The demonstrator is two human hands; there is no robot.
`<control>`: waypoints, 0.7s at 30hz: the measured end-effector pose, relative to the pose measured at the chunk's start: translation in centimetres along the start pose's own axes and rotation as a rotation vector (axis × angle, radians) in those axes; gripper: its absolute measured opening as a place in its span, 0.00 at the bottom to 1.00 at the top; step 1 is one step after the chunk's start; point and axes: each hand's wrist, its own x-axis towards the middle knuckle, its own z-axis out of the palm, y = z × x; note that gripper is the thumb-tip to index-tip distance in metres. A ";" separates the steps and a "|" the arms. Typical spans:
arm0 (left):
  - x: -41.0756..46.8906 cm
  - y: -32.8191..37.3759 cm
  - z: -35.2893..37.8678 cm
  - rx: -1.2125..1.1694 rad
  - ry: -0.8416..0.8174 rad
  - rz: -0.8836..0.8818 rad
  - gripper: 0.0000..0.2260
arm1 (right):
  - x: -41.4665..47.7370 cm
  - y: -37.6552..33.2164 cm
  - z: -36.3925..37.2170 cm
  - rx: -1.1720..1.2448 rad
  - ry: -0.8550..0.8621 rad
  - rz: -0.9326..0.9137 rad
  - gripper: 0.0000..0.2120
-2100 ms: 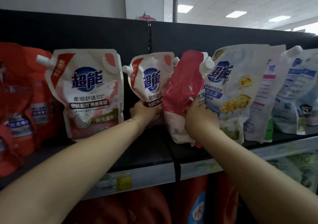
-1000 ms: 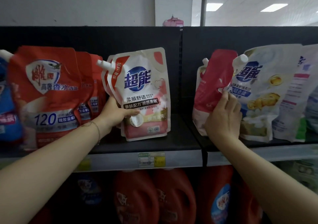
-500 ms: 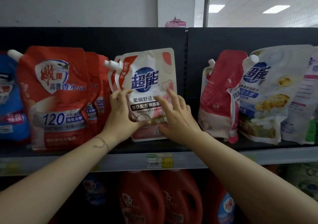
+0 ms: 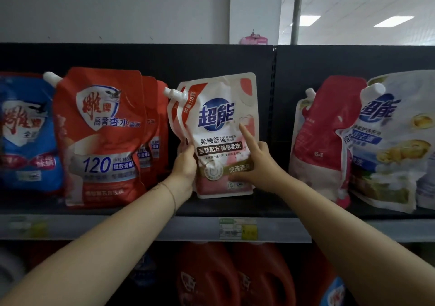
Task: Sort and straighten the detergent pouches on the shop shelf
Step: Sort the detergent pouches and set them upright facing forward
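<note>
The left hand [image 4: 184, 171] curls its fingers round the left edge of the white-and-pink pouch [image 4: 219, 126], while the right hand [image 4: 257, 164] holds its right edge, index finger straight up the front, the pouch upright on the shelf [image 4: 270, 208] between them.

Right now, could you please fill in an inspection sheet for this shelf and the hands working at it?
Surface: black shelf, with a price label on its front edge.
Job's things: white and pink pouch upright at centre, a like one behind it; red pouches and blue pouch to its left; pink-red pouch to its right, overlapped by the white and yellow pouch.
Clutter: nothing seen.
Grippers: left hand grips the centre pouch's left edge; right hand holds its right edge, index finger stretched up the front.
Cables: nothing seen.
Surroundings: red jugs on the shelf below; white wall above.
</note>
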 end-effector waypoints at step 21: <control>1.0 4.2 -2.8 0.841 0.203 0.520 0.13 | 0.1 -1.1 1.6 -0.143 0.067 0.034 0.63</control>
